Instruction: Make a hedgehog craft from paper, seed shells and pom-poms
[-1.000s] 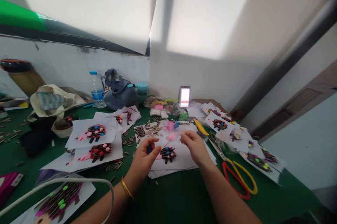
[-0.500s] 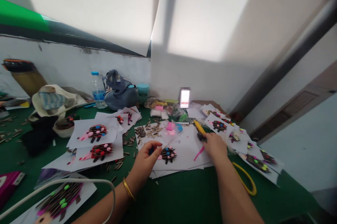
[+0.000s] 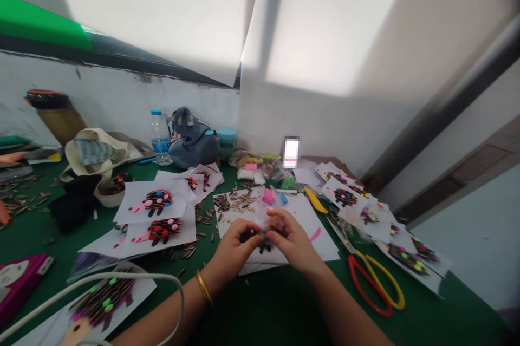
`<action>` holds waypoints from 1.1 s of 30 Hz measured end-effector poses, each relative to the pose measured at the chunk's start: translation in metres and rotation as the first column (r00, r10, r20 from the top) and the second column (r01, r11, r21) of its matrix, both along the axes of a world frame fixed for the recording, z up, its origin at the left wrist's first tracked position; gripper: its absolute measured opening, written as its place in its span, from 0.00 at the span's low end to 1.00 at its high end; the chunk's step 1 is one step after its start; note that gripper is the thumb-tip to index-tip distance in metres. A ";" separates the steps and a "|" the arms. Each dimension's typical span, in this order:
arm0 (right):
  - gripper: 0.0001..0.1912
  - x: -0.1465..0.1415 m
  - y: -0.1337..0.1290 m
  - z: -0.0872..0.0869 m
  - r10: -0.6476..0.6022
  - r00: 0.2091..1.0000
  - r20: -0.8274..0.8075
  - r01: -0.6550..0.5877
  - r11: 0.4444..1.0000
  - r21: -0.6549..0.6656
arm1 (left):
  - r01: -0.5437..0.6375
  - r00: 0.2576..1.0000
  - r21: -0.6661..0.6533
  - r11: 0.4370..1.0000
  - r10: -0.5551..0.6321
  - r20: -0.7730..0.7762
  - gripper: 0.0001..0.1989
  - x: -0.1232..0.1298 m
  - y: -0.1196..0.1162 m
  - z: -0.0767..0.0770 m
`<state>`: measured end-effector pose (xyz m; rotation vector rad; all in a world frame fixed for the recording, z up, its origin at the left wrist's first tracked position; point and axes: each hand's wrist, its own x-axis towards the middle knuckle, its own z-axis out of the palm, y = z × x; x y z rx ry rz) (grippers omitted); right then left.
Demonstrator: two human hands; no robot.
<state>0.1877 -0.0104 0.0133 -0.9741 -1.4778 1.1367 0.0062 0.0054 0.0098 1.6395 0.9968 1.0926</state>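
My left hand (image 3: 239, 245) and my right hand (image 3: 291, 237) meet over a hedgehog picture (image 3: 265, 249) made with dark seeds and small coloured balls. The fingers of both are closed in a pinch. Whatever they hold is hidden or too small to name. Most of the picture is covered by my fingers. It lies on stacked white paper (image 3: 300, 210). Right of my right hand lies a pink strip (image 3: 315, 234). A yellow tool (image 3: 316, 201), perhaps a utility knife, rests at the paper's right edge.
Scissors (image 3: 370, 286) with red and yellow handles lie at right. Finished hedgehog pictures (image 3: 160, 202) are spread left and right. Loose sunflower seeds (image 3: 238, 202) lie on the paper. A water bottle (image 3: 161, 143) and blue bag (image 3: 194, 145) stand behind. A white cable (image 3: 122, 276) crosses the left foreground.
My right hand has let go of the yellow tool and come left to meet my left hand over the hedgehog picture. The scissors at right are now uncovered.
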 end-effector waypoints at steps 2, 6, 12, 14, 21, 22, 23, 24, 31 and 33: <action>0.20 0.001 0.001 -0.002 0.005 0.999 -0.037 -0.007 0.999 -0.049 | -0.009 1.000 -0.011 1.000 0.009 0.028 0.10 -0.001 0.000 0.000; 0.14 0.007 0.004 -0.003 0.061 0.996 -0.058 -0.070 0.986 -0.150 | -0.022 0.998 -0.024 0.999 0.023 0.065 0.11 -0.001 0.000 0.001; 0.10 0.013 0.005 -0.002 -0.148 0.983 -0.108 0.137 0.985 -0.105 | 0.008 0.997 -0.131 0.991 0.003 0.079 0.14 0.003 -0.003 0.006; 0.11 0.015 0.005 0.001 -0.218 0.974 -0.066 0.214 0.975 -0.056 | 0.012 0.998 -0.182 0.983 0.001 0.068 0.14 0.004 -0.004 0.007; 0.08 0.007 -0.004 0.015 -0.095 0.991 0.091 0.103 0.990 -0.092 | -0.029 0.999 0.022 0.999 0.029 0.022 0.11 -0.001 -0.004 0.011; 0.08 0.005 -0.004 0.014 -0.067 0.992 0.107 0.077 0.992 -0.095 | -0.015 0.999 0.017 1.000 0.014 0.033 0.10 -0.002 -0.004 0.011; 0.07 0.003 -0.005 0.014 -0.050 0.991 0.123 0.061 0.994 -0.089 | -0.007 0.999 0.006 1.000 0.007 0.040 0.10 -0.002 -0.004 0.011; 0.06 0.001 -0.005 0.013 -0.042 0.989 0.140 0.053 0.996 -0.072 | -0.007 0.999 -0.004 1.000 0.007 0.038 0.10 -0.002 -0.004 0.011; 0.01 -0.004 -0.006 0.007 -0.069 0.964 0.258 0.071 0.997 -0.001 | -0.013 0.998 0.087 0.996 0.018 -0.060 0.10 0.000 -0.007 0.009; 0.03 -0.005 -0.006 0.007 -0.074 0.956 0.284 0.077 0.997 -0.001 | 0.019 0.997 0.089 0.996 -0.013 -0.072 0.08 0.001 -0.008 0.008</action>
